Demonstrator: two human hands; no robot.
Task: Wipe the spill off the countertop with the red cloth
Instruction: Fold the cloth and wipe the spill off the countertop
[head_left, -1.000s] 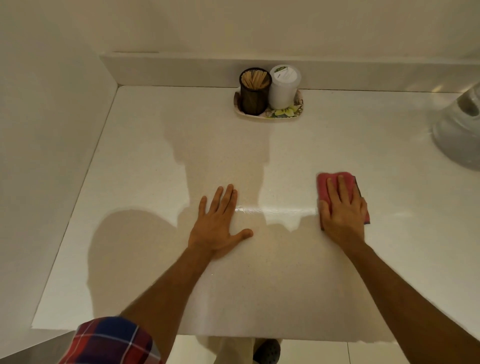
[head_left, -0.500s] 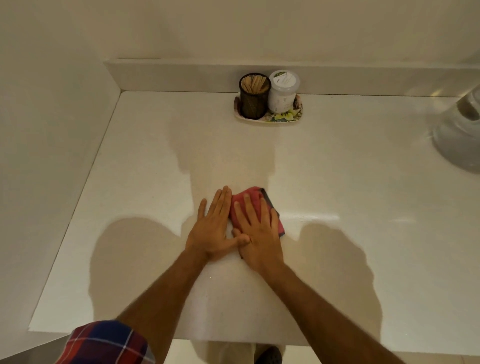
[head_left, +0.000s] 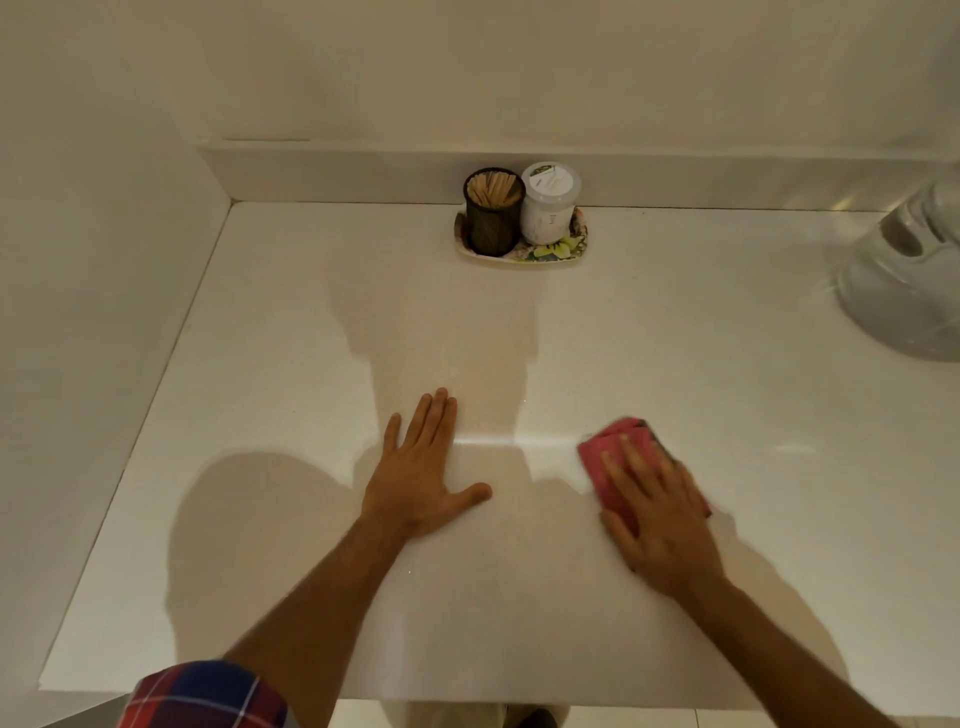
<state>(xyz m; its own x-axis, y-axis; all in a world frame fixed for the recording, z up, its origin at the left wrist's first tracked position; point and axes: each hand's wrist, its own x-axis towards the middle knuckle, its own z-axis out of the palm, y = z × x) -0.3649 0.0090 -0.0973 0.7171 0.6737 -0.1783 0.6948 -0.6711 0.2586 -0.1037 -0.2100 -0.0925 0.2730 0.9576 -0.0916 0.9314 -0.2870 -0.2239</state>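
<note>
At the back wall, a small floral tray carries a dark mesh cup full of wooden sticks and a lidded white jar. White appliance far right, blurred. Left hand flat, fingers spread on the countertop. Right hand presses open-palmed on the red cloth, well apart from the left, nothing between.

White speckled counter in a corner: plain wall on the left, low backsplash along the back wall. Small floral tray at the back carries a dark stick holder and a white jar. Pale floor tile below the front edge. Warm overhead light, soft shadows.
</note>
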